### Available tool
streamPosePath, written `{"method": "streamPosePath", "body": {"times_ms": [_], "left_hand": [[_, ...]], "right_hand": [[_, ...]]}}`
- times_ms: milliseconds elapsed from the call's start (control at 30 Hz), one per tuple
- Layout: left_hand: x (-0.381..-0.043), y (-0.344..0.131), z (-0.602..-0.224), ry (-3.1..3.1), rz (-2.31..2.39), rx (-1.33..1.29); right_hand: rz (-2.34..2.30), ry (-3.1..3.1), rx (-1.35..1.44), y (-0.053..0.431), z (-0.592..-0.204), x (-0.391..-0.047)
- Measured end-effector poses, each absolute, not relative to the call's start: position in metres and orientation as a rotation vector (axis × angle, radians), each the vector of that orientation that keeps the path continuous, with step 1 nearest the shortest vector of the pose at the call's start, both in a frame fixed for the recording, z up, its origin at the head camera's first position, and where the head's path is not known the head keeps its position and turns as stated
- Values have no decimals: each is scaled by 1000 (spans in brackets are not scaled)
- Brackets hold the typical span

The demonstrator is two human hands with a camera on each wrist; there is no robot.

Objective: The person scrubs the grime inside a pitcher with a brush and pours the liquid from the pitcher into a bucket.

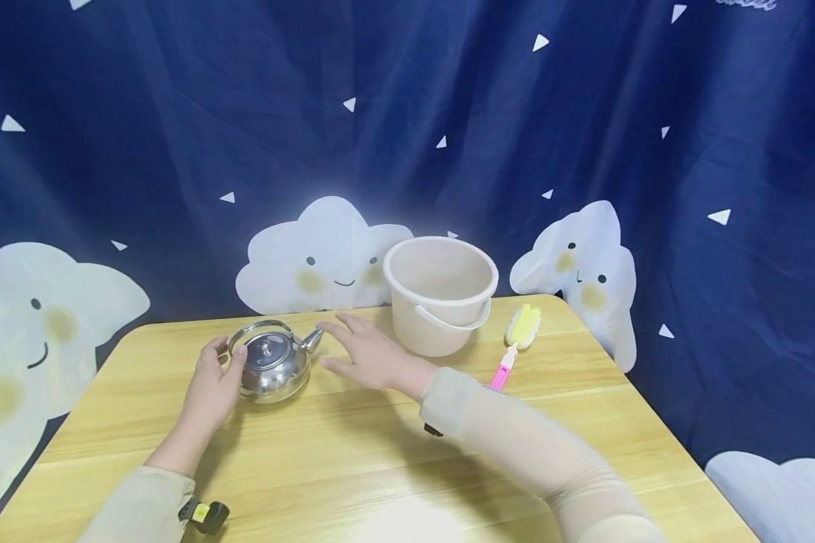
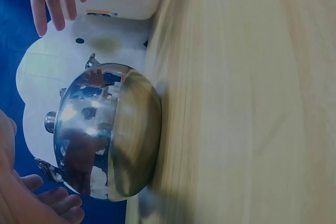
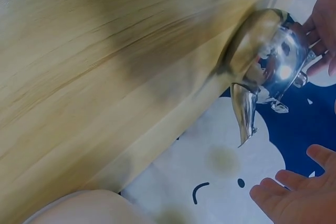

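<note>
A shiny metal teapot with a lid, a looped handle and a spout stands upright on the wooden table. My left hand is at its left side, fingers slightly bent and thumb apart. In the left wrist view those fingers are close beside the handle's base, not wrapped round it; whether they touch cannot be told. My right hand hovers by the spout tip with its fingers spread and holds nothing. The right wrist view shows the spout apart from that hand.
A pale plastic bucket with a white handle stands behind my right hand, near the table's back edge. Right of it lies a brush with a yellow-and-white sponge head and pink handle. A blue cloud-print curtain hangs behind the table.
</note>
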State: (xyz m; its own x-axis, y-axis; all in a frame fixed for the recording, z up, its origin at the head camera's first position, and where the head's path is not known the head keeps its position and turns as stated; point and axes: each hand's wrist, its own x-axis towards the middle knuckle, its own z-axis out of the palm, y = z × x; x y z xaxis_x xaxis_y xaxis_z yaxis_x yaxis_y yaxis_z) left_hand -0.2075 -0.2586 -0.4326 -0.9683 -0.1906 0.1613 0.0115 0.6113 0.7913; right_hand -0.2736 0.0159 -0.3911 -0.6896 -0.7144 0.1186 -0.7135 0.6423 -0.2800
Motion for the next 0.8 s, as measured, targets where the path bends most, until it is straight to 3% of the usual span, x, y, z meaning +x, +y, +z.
{"method": "streamPosePath", "body": {"times_ms": [800], "left_hand": [[-222, -258, -447, -2489, -1514, 278]], "right_hand": [[-522, 2879, -1174, -11, -390, -272]]}}
